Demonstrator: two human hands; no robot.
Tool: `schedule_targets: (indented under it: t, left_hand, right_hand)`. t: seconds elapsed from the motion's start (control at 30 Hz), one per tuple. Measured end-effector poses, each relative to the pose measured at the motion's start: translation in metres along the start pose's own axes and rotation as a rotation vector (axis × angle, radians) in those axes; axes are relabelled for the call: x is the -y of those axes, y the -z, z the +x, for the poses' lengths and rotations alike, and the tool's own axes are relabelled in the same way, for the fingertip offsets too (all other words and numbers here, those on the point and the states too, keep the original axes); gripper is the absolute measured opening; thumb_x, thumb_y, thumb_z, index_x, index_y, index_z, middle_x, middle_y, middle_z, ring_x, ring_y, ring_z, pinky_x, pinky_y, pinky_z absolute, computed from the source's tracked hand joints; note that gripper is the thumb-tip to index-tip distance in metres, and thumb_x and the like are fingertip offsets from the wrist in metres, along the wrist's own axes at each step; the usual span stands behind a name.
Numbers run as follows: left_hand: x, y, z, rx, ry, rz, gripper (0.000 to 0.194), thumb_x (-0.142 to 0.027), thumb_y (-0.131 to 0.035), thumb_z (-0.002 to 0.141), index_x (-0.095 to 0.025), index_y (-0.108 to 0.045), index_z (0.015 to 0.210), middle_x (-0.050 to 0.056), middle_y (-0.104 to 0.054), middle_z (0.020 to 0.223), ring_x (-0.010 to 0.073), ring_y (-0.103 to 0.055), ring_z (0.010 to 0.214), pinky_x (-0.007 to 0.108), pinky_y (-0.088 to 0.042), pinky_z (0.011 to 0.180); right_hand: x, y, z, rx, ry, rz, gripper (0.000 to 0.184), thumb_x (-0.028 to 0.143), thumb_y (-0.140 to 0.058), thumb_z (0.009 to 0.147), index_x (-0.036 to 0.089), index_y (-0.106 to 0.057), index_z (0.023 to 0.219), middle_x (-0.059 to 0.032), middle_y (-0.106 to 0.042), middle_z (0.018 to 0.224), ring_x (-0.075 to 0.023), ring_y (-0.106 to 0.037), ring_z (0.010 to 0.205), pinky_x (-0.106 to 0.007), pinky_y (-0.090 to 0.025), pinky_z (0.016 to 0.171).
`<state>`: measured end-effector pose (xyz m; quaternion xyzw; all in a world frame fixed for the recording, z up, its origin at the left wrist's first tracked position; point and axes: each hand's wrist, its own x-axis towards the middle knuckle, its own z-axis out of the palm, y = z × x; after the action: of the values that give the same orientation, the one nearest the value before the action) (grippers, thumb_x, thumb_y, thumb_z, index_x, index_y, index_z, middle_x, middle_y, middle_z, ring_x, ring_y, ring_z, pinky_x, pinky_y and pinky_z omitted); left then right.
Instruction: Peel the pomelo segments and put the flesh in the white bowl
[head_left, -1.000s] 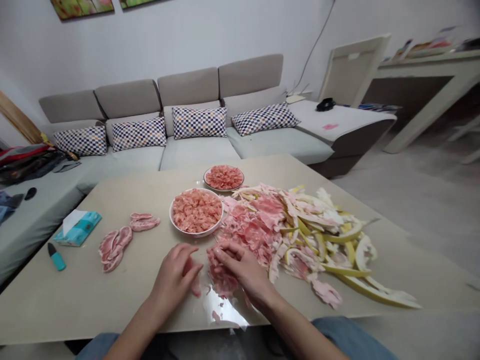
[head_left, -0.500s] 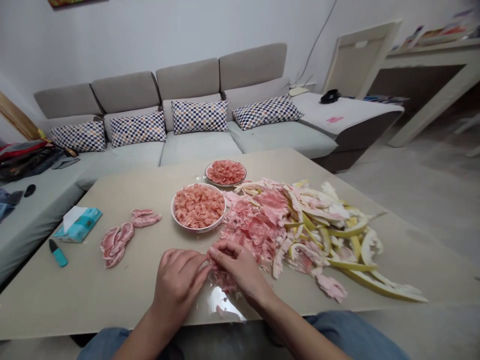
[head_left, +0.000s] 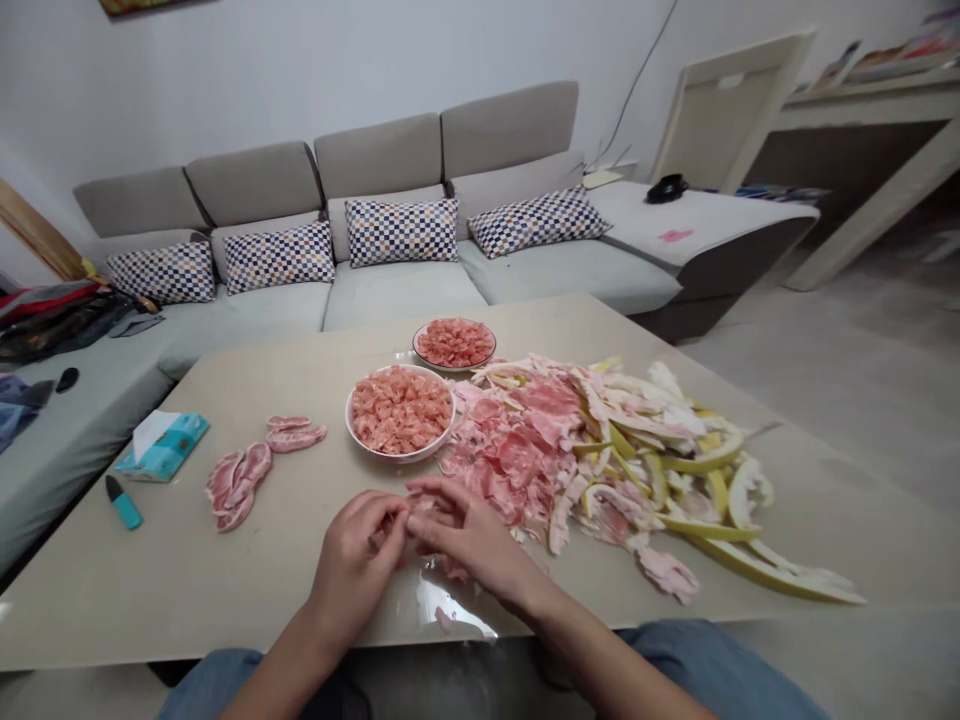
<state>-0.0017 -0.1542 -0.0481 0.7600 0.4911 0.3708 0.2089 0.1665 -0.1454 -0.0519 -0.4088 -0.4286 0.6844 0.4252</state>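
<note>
Tabletop: pink pomelo shreds, left hand, right hand.

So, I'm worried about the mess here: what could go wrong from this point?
The heap of pink membrane touches the white bowl of pomelo flesh, so pieces could perhaps fall in. Loose pink bits near the right hand sit on the glossy table top and might get stuck or smeared.
</note>
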Motion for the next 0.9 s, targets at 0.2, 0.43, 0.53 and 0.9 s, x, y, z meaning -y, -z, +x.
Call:
schedule_targets:
  t: [0.2, 0.43, 0.53, 0.9]
  left_hand:
    - [-0.002, -0.002, 0.000, 0.051, -0.002, -0.026, 0.011, -0.019, -0.052, 0.092, -0.021, -0.063, 0.090, 0.003, -0.067, 0.087, 0.0160, -0.061, 0.078, 0.026, -0.048, 0.070]
    - [0.000, 0.008, 0.004, 0.019, 0.021, 0.004, 0.011, -0.019, -0.051, 0.090, -0.020, -0.060, 0.084, 0.002, -0.063, 0.080, 0.0157, -0.057, 0.070, 0.027, -0.046, 0.065]
    - [0.000, 0.015, 0.006, -0.016, 0.075, -0.065, 0.013, -0.023, -0.054, 0.090, -0.019, -0.062, 0.081, 0.002, -0.064, 0.077, 0.0155, -0.059, 0.071, 0.026, -0.046, 0.064]
    - [0.005, 0.009, 0.008, 0.010, 0.400, -0.510, 0.018, -0.034, -0.063, 0.082, -0.017, -0.064, 0.081, 0.001, -0.068, 0.068, 0.0141, -0.063, 0.058, 0.024, -0.051, 0.056]
  right_hand:
    - [0.003, -0.001, -0.003, 0.043, -0.088, 0.041, 0.042, 0.046, -0.080, 0.066, 0.016, -0.063, 0.090, 0.0028, -0.067, 0.067, -0.0088, -0.062, 0.059, -0.018, -0.047, 0.053]
    - [0.008, 0.007, -0.002, 0.034, -0.092, 0.144, 0.040, 0.042, -0.085, 0.060, 0.015, -0.069, 0.085, 0.0000, -0.071, 0.072, -0.0105, -0.066, 0.064, -0.021, -0.052, 0.063]
    - [0.009, 0.011, -0.002, 0.079, -0.095, 0.180, 0.039, 0.040, -0.084, 0.064, 0.016, -0.072, 0.092, -0.0031, -0.074, 0.083, -0.0113, -0.069, 0.069, -0.022, -0.054, 0.068]
    - [0.013, 0.023, 0.001, 0.156, -0.079, 0.169, 0.038, 0.034, -0.080, 0.072, 0.017, -0.071, 0.104, -0.0066, -0.074, 0.098, -0.0131, -0.070, 0.081, -0.027, -0.055, 0.082]
